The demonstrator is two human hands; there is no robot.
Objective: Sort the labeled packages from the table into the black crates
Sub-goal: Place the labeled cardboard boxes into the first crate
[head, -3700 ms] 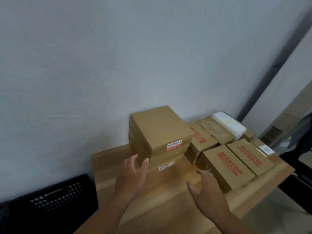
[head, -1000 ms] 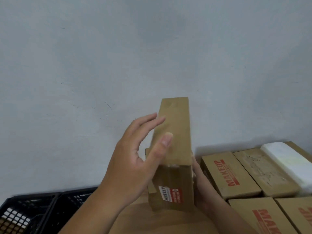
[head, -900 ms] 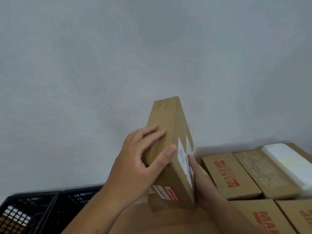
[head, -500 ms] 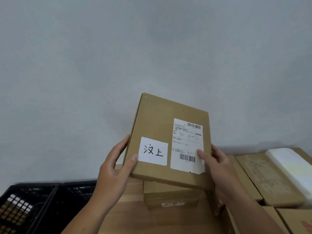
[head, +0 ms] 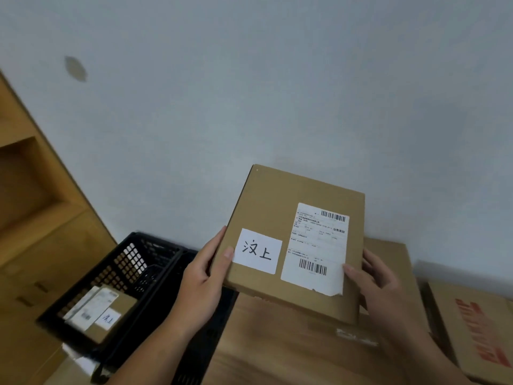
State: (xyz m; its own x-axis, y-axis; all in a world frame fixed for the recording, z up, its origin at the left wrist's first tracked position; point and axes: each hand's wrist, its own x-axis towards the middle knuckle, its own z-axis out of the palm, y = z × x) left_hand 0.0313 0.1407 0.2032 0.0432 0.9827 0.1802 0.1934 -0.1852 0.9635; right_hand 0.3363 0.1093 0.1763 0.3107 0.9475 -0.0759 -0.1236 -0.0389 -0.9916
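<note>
I hold a flat brown cardboard package (head: 280, 218) up in front of me, label side toward the camera. It carries a white handwritten sticker and a white shipping label with barcodes. My left hand (head: 204, 276) grips its left edge, thumb by the sticker. My right hand (head: 380, 282) grips its right edge, thumb on the shipping label's corner. Down to the left stands a black perforated crate (head: 130, 276) with one labeled package (head: 105, 312) lying in it. A second black crate (head: 194, 354) adjoins it on the right, mostly hidden by my left arm.
Below the held package more brown boxes (head: 388, 262) sit on the wooden table (head: 277, 354). A box with red lettering (head: 477, 332) lies at the right edge. A wooden shelf unit (head: 33, 204) stands at the left against the pale wall.
The package was lifted from the stack, stood on edge, then turned label side toward me. My view has swung left, so the crates and shelf show more.
</note>
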